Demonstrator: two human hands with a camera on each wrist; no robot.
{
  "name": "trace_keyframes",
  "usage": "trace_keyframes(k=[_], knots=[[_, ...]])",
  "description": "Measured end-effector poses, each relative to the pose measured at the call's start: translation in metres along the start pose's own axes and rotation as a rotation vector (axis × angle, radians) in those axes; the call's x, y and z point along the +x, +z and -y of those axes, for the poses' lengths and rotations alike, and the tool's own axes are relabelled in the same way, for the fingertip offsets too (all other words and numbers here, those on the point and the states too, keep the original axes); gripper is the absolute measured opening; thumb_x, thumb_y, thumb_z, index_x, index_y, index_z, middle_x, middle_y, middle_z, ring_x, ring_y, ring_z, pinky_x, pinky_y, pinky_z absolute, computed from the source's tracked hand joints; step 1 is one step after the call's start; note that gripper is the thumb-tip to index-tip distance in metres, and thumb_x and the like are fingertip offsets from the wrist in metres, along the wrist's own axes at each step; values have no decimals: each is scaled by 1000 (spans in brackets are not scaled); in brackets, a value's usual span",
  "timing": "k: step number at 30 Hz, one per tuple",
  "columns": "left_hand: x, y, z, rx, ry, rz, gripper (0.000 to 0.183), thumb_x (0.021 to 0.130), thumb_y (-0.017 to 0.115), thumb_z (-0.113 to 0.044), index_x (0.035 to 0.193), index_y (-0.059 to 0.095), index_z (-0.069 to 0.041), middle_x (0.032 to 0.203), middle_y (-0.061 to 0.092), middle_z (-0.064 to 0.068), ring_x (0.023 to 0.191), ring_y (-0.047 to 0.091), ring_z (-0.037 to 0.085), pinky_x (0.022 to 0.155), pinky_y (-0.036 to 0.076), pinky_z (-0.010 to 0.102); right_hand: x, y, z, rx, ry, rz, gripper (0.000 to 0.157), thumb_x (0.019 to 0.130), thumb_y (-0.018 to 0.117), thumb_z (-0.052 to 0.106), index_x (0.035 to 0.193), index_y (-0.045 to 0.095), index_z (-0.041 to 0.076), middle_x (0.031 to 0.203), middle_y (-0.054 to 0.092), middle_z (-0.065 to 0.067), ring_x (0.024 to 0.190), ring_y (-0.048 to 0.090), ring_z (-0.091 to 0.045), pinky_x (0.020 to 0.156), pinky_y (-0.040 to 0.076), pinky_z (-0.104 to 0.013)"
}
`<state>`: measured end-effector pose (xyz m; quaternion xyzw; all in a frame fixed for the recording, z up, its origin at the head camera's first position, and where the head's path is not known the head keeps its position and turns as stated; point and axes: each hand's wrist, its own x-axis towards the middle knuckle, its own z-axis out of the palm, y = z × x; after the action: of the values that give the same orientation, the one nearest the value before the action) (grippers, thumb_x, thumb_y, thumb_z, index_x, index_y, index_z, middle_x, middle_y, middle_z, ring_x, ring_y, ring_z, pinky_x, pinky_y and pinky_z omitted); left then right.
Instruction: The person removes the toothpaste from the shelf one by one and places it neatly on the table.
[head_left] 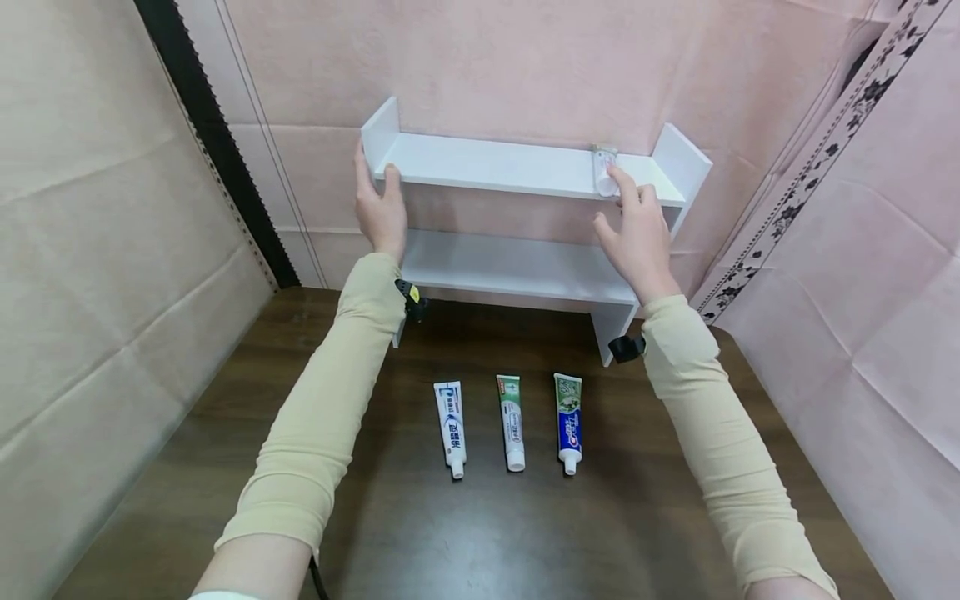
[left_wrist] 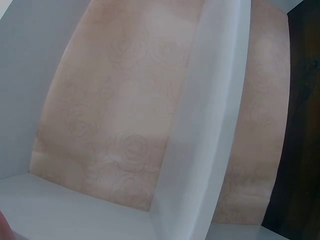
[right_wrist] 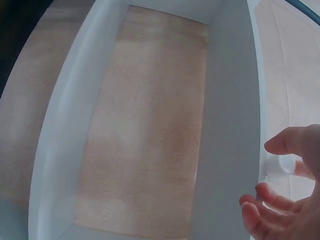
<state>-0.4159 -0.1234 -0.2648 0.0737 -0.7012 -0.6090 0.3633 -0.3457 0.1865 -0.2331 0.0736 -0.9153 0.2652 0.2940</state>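
Observation:
A white two-tier shelf (head_left: 480,164) stands against the back wall. My left hand (head_left: 382,212) grips its left end panel, thumb on the inner side and fingers on the outer side. Only a bit of that hand shows in the left wrist view. At the right of the top tier is a small white tube (head_left: 603,173), its white cap (right_wrist: 280,165) toward the shelf's front edge. My right hand (head_left: 637,237) reaches to it, index fingertip at the tube and thumb spread away from it. Whether the tube stands or lies, I cannot tell.
Three toothpaste tubes lie in a row on the dark wooden table: a white and blue one (head_left: 451,429), a green and white one (head_left: 512,423) and a green and blue one (head_left: 569,423). The lower tier (head_left: 510,262) runs beneath the top one. Pale cloth walls (head_left: 885,275) enclose the table.

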Motion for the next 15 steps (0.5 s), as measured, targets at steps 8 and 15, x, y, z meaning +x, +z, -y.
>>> trace_keyframes(k=[8, 15], knots=[[1, -1, 1, -16, 1, 15, 59, 96, 46, -35, 152, 28, -35, 153, 41, -13, 125, 51, 10, 106, 37, 31, 5, -4, 8, -10, 36, -8, 45, 96, 52, 35, 132, 39, 12, 113, 53, -19, 93, 50, -31, 76, 39, -40], [1, -2, 2, -19, -7, 24, 59, 96, 46, -36, 152, 27, -38, 152, 40, -14, 126, 50, 7, 107, 36, 30, 17, -3, 10, -117, 37, -22, 37, 100, 35, 36, 125, 43, 10, 113, 59, -23, 90, 56, -40, 78, 45, -54]])
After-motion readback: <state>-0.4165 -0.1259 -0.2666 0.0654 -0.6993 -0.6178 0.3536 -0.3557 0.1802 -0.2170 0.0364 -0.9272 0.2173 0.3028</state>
